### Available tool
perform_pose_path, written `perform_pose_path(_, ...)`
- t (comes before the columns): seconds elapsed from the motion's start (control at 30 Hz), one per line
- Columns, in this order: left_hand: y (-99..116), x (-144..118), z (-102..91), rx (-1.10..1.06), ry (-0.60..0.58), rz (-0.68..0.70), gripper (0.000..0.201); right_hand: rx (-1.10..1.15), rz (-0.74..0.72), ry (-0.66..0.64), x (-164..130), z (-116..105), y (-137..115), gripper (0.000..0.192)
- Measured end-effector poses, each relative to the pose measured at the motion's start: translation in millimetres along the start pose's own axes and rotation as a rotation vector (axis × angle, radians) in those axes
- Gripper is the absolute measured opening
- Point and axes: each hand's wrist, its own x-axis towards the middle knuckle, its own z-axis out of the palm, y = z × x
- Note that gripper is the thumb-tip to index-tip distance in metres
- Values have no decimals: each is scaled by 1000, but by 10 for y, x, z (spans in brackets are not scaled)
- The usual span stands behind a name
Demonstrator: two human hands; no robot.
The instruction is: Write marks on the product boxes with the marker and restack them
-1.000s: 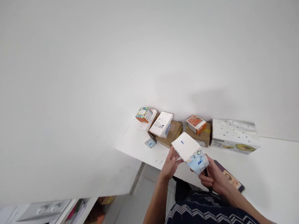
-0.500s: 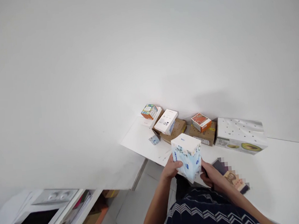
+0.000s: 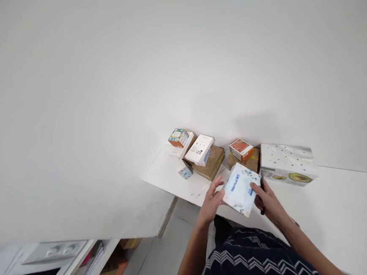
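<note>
Head cam: vs. half a sec ago, the lt-blue box is turned, so a broad printed face w/ blue lettering now faces the cam instead of the white top. Means it's being handled mid-air, prob. not yet set down. It's lower ctr-right of frame, above the front of the tabletop.

L hand: fingers spread, half open, thumb side at the box's left edge; firm grip or just contact, can't tell. R hand: closed on the box's right edge, thumb on the printed face, w/ a dark obj. in the palm, type unclear.

Containers, mid-frame to right: multicolored box on a white box; orange box on a brown carton; avocado-print box at right. Contents n/v. Lower left, shelf unit holds papers & cardboard.
</note>
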Motion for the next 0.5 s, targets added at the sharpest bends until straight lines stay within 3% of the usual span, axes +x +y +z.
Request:
perform_pose_path(0.07, 72, -34, 9, -106, -43, 30, 61, 93, 65, -27, 11, -22, 46, 38)
perform_pose_path(0.27, 164, -19, -47, -218, -106, 170, 60, 198, 376, -254, -64, 8, 104, 49)
perform_pose_path(0.4, 171, 25, -119, -274, -118, 203, 62, 258, 399, -343, -136, -2, 90, 45)
perform_pose_path(0.5, 233, 6, -158, -175, -221, 240, 64, 183, 372, -340, -155, -52, 72, 47)
